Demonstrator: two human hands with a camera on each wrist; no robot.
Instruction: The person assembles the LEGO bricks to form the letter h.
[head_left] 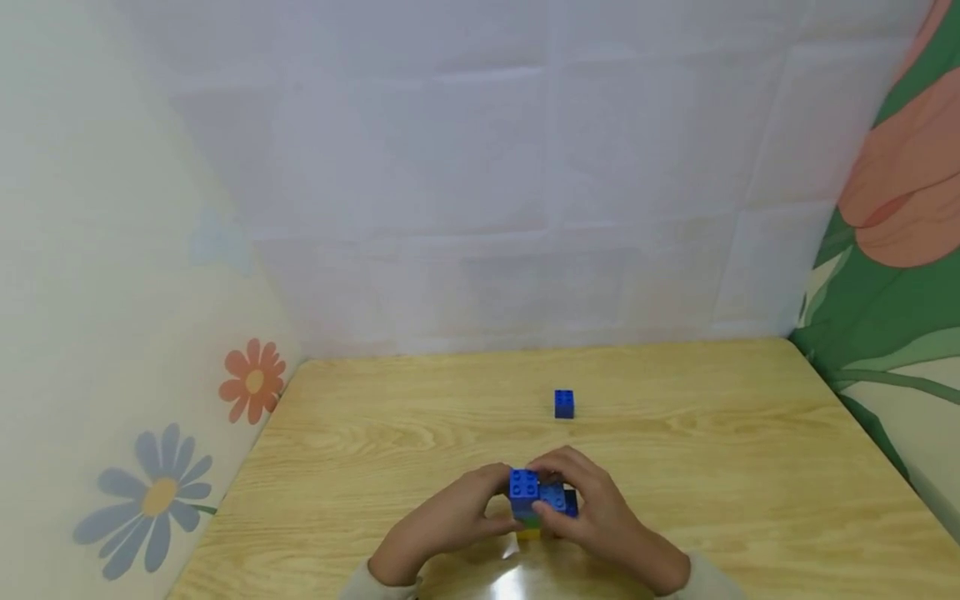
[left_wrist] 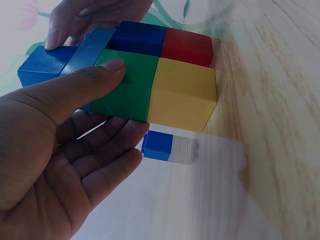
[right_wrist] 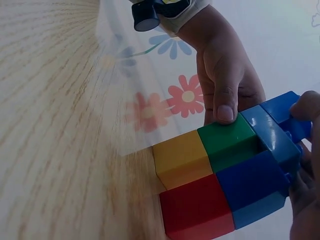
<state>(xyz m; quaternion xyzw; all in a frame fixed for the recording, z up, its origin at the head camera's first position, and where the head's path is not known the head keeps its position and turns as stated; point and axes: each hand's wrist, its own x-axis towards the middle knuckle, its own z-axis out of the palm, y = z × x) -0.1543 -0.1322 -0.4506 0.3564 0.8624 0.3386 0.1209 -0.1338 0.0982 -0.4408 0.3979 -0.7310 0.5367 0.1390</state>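
A stack of toy building bricks (head_left: pixel 528 522) stands on the table between both hands. The left wrist view shows a yellow brick (left_wrist: pixel 184 92) below a green brick (left_wrist: pixel 132 85), beside a red brick (left_wrist: pixel 189 47) below a dark blue brick (left_wrist: pixel 139 39). Across both columns lies a lighter blue brick (left_wrist: pixel 89 50), topped at one end by a small blue brick (left_wrist: pixel 45 66). My left hand (head_left: pixel 453 517) grips the green brick between thumb and fingers. With thumb and fingers, my right hand (head_left: pixel 600 508) holds the stack's blue upper part.
A single blue brick (head_left: pixel 564 404) sits farther back on the wooden table (head_left: pixel 390 408). A pale cloth wall (head_left: pixel 487 208) rises behind the table, and flower-patterned panels (head_left: pixel 157 496) flank it.
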